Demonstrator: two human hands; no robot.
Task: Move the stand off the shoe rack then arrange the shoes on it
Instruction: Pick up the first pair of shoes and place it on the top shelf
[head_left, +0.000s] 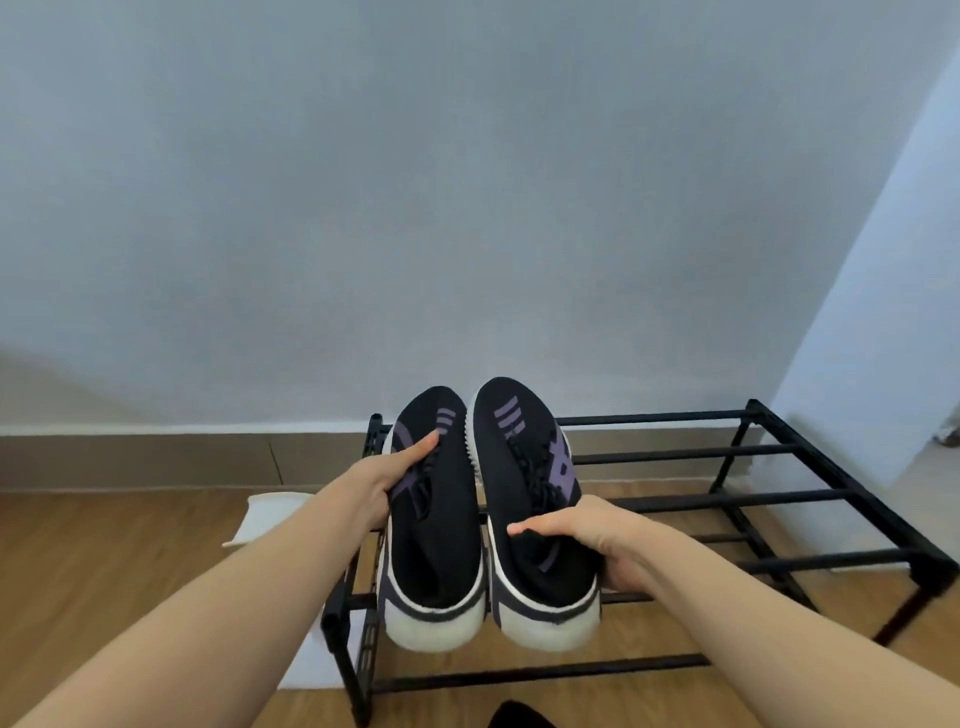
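Observation:
A pair of black and purple sneakers with thick white soles lies side by side at the left end of the black bar shoe rack (727, 501), toes toward the wall. My left hand (387, 475) grips the left sneaker (434, 525) along its outer side, thumb across the laces. My right hand (592, 540) holds the right sneaker (524, 467) near its heel opening, fingers curled under the side. The heels overhang the rack's front. No stand shows on the rack.
A white object (265, 517) lies on the wooden floor left of the rack, and a white sheet (317, 660) sits under its left end. A dark shape (519, 717) pokes in at the bottom edge. The wall and baseboard run close behind the rack.

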